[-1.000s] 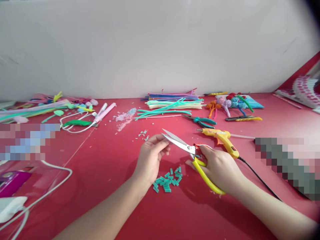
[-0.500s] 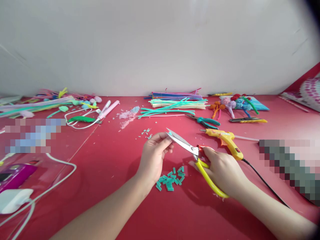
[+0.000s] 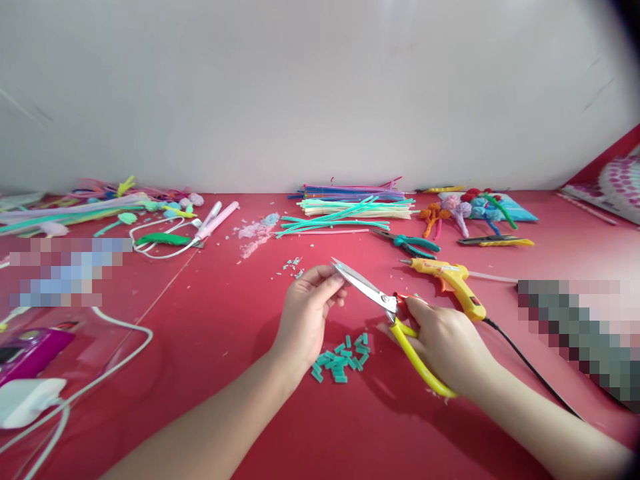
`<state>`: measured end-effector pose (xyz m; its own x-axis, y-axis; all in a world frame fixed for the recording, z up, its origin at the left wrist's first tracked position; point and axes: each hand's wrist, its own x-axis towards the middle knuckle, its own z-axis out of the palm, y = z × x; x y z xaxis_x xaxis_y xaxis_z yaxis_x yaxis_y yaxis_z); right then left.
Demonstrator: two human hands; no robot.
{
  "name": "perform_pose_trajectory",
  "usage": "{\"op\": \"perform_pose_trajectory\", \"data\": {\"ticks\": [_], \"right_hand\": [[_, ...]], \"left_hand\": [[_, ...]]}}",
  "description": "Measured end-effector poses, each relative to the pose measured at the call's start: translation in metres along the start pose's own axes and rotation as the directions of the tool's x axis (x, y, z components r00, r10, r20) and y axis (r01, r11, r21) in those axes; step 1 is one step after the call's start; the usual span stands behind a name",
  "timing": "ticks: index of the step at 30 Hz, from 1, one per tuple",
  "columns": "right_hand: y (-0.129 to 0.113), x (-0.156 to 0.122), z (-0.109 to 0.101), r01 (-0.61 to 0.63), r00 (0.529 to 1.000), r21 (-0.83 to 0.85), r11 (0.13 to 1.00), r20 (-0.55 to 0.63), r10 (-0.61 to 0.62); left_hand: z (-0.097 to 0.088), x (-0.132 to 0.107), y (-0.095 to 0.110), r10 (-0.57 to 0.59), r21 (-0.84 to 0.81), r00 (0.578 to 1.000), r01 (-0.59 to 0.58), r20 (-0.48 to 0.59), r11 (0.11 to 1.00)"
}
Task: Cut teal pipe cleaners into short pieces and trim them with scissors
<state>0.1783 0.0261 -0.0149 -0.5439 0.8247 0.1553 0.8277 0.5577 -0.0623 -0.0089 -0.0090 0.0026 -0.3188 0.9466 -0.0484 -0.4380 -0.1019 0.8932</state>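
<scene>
My right hand (image 3: 447, 340) grips the yellow handles of a pair of scissors (image 3: 367, 287), whose blades point up and left, nearly closed. At their tip, my left hand (image 3: 313, 303) pinches a small teal piece (image 3: 339, 267), mostly hidden by its fingers and the blades. Below the left hand, a loose pile of short teal pieces (image 3: 340, 360) lies on the red table (image 3: 320, 433). Tiny pale trimmings (image 3: 294, 265) are scattered just beyond the left hand.
Bundles of pipe cleaners (image 3: 357, 208) lie at the back. Pliers (image 3: 410, 244), a yellow glue gun (image 3: 447, 273), a utility knife (image 3: 495, 241) and small pipe-cleaner flowers (image 3: 460, 210) are to the right. A pink hair straightener (image 3: 217, 222) and white cable (image 3: 135, 325) lie left.
The scissor blades have closed together a little around the teal piece. Both hands otherwise keep almost the same place.
</scene>
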Motion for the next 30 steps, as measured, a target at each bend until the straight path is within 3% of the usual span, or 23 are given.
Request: {"op": "perform_pose_trajectory", "data": {"ticks": [16, 22, 25, 28, 30], "right_hand": [[0.003, 0.004, -0.003, -0.068, 0.998, 0.048, 0.996, 0.021, 0.068], [0.000, 0.010, -0.010, -0.126, 0.992, 0.212, 0.969, 0.019, 0.125], [-0.003, 0.011, -0.012, -0.125, 0.992, 0.464, 0.877, 0.055, 0.112], [-0.008, 0.010, -0.019, -0.125, 0.992, 0.710, 0.693, 0.103, 0.073], [-0.011, 0.009, -0.024, -0.151, 0.988, 0.779, 0.608, 0.141, 0.063]], "left_hand": [[0.003, -0.001, 0.004, -0.011, 0.005, 1.000, 0.011, -0.005, 1.000], [0.004, -0.004, -0.002, -0.101, 0.070, 0.990, 0.095, 0.098, 0.993], [0.007, -0.007, -0.005, -0.147, 0.177, 0.969, 0.112, 0.198, 0.978], [0.012, -0.011, -0.008, -0.217, 0.317, 0.929, 0.117, 0.301, 0.941], [0.015, -0.014, -0.010, -0.273, 0.390, 0.904, 0.134, 0.328, 0.911]]}}
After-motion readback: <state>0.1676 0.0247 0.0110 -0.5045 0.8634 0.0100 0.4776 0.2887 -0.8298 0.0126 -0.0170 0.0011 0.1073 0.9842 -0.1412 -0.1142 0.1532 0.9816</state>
